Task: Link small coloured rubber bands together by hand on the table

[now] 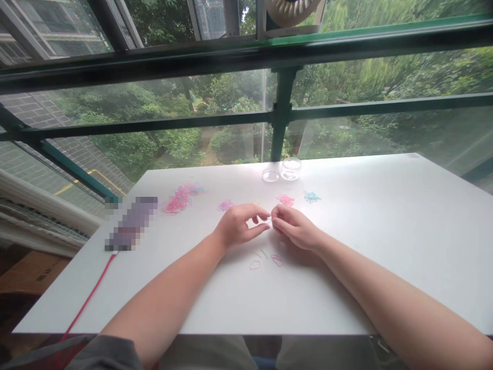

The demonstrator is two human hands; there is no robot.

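Thin strand [268, 221] from left hand [239, 224], fingers parted, to right hand [295, 226], fingers pinched on it, above smooth white tabletop [393, 226]

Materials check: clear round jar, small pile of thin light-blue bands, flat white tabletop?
Clear round jar: plastic or glass, glossy; see-through, bright highlights.
Thin light-blue bands: probably rubber or similar elastic; thin, tangled strands, finish unclear.
Flat white tabletop: perhaps laminate, satin; smooth, soft glare.
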